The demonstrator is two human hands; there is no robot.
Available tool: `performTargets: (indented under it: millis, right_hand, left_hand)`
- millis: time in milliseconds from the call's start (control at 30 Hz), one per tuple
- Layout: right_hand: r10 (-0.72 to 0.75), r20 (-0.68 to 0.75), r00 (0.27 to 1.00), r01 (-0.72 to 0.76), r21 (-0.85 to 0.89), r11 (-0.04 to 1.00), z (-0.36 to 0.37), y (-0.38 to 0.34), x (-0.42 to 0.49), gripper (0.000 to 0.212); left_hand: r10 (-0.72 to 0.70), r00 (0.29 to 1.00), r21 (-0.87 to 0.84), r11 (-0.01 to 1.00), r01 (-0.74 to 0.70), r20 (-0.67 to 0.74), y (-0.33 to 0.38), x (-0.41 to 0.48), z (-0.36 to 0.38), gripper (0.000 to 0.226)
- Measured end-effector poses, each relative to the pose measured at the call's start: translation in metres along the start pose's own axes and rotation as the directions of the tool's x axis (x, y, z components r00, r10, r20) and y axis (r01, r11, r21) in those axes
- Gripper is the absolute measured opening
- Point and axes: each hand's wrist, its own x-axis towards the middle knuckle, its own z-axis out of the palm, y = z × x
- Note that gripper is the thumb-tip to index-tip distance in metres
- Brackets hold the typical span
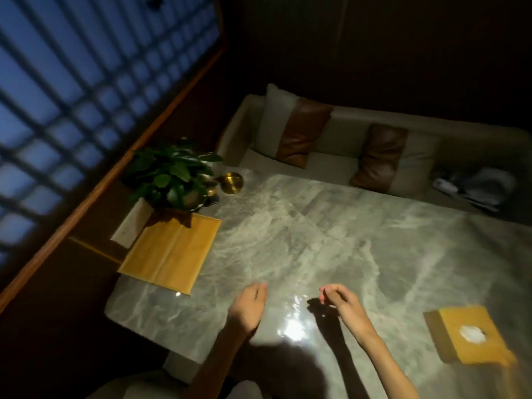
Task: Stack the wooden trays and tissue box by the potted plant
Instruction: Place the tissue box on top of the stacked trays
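Tissue box [466,334] lying right of right hand [342,300], nearer than left hand [250,305]; both loosely curled, empty; wooden tray [169,251] beside potted plant [172,174].

— How many wooden trays on the worktop [316,240]?
— One wooden tray [169,251], by the one potted plant [172,174].
— And the rest?
— One tissue box [472,335], one brass bowl [231,182], two cushions [293,131], two hands [250,306].
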Motion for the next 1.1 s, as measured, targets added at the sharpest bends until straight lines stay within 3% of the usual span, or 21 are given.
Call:
performTargets:
  millis: [167, 300, 467, 700, 800, 900, 1000, 1100]
  right_hand:
    - [0.043, -0.167, 0.985, -0.038, 0.032, 0.999, -0.102, 0.042, -0.047, 0.023]
    - [0.112, -0.301, 0.947, -0.077, 0.126, 0.989, -0.153, 0.076, -0.081, 0.024]
    - [0.262, -0.399, 0.879, -0.104, 0.376, 0.921, -0.171, 0.105, -0.117, 0.021]
    - [0.328, -0.421, 0.846, -0.106, 0.47, 0.876, -0.176, 0.131, -0.145, 0.023]
    - [0.34, -0.448, 0.827, -0.164, 0.385, 0.908, -0.198, 0.149, -0.159, 0.03]
    - [0.338, -0.451, 0.826, -0.314, 0.13, 0.94, -0.234, 0.16, -0.172, 0.032]
    - [0.402, -0.424, 0.812, -0.541, -0.286, 0.791, -0.281, 0.164, -0.17, 0.039]
    - [0.385, -0.409, 0.828, -0.545, -0.418, 0.727, -0.321, 0.161, -0.142, 0.044]
  left_hand:
    - [0.099, 0.98, 0.154, 0.98, -0.127, 0.175, 0.058, -0.023, 0.068, 0.027]
    - [0.191, 0.927, 0.098, 0.968, -0.233, 0.322, 0.094, -0.042, 0.103, 0.028]
    - [0.229, 0.871, 0.059, 0.958, -0.281, 0.434, 0.128, -0.053, 0.126, 0.041]
    - [0.278, 0.803, 0.183, 0.886, -0.427, 0.527, 0.16, -0.036, 0.169, 0.031]
    - [0.283, 0.785, 0.209, 0.864, -0.458, 0.551, 0.176, -0.037, 0.197, 0.028]
    - [0.28, 0.769, 0.23, 0.846, -0.481, 0.575, 0.189, -0.042, 0.225, 0.03]
    - [0.232, 0.78, 0.293, 0.835, -0.467, 0.581, 0.203, -0.046, 0.252, 0.03]
    - [0.152, 0.818, 0.338, 0.857, -0.389, 0.555, 0.222, -0.042, 0.28, 0.03]
